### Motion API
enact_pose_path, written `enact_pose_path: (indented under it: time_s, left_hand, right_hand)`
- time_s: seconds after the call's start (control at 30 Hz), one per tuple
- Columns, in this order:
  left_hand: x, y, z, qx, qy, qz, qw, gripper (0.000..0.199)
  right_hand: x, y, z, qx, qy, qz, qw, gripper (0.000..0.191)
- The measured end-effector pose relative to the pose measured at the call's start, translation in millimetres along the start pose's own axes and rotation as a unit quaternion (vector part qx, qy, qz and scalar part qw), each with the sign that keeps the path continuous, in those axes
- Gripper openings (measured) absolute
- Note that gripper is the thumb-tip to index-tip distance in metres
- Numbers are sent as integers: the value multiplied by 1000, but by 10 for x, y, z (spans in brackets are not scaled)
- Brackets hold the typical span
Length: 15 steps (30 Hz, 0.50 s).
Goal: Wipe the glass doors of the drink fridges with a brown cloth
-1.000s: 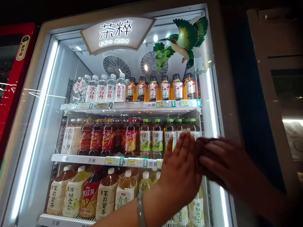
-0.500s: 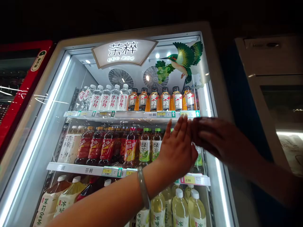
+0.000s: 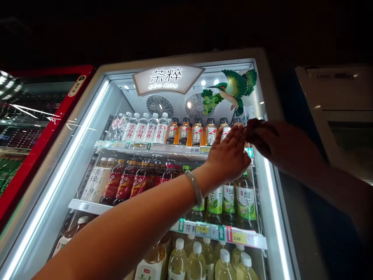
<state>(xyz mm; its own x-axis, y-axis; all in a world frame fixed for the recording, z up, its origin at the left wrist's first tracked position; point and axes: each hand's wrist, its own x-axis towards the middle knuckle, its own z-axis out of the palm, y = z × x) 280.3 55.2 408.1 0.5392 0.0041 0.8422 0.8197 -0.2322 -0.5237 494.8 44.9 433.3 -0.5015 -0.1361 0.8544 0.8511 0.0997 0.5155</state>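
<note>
Light strips (image 3: 68,155) glow along both side edges of the display fridge (image 3: 266,77), with darkness above its top. Beyond its left edge stands a red-framed cooler (image 3: 62,116); beyond the right, a dark blue panel (image 3: 297,112) and a grey-brown cabinet (image 3: 335,87).

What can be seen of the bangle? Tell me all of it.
The bangle is a plain, smooth, rounded band, pale grey-green and slightly glossy, perhaps stone or glass. It circles the wrist of the raised left hand, tilted with the forearm, and touches the skin there. No clasp or break shows, but its far side is hidden by the arm. In the view, it overlaps the middle shelf's bottles.
</note>
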Motion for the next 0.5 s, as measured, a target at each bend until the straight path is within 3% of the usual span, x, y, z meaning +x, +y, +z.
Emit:
enact_pose_path:
  time_s: [0.07, 0.17, 0.27, 0.33, 0.43, 0.5]
  left_hand:
    - [158, -118, -35, -2, -17, -5, 1000, 68]
    - [162, -189, -29, 14, -23, 6, 1000, 67]
    - [47, -201, -16, 37, -9, 52, 998, 65]
    - [33, -246, -29, 44, -10, 65, 997, 63]
    - [127, -402, -63, 36, -19, 27, 999, 65]
    - [192, -539, -78, 27, -19, -1, 999, 67]
  right_hand:
    - [158, 144, -35, -62, 3, 54, 997, 37]
    - [39, 28, -72, -119, 10, 103, 988, 37]
    - [-115, -262, -68, -102, 0, 43, 994, 31]
    - [-25, -326, -56, -64, -8, -12, 998, 32]
    - [294, -130, -44, -22, 1, -31, 999, 37]
    - [427, 42, -41, -17, 35, 48, 998, 42]
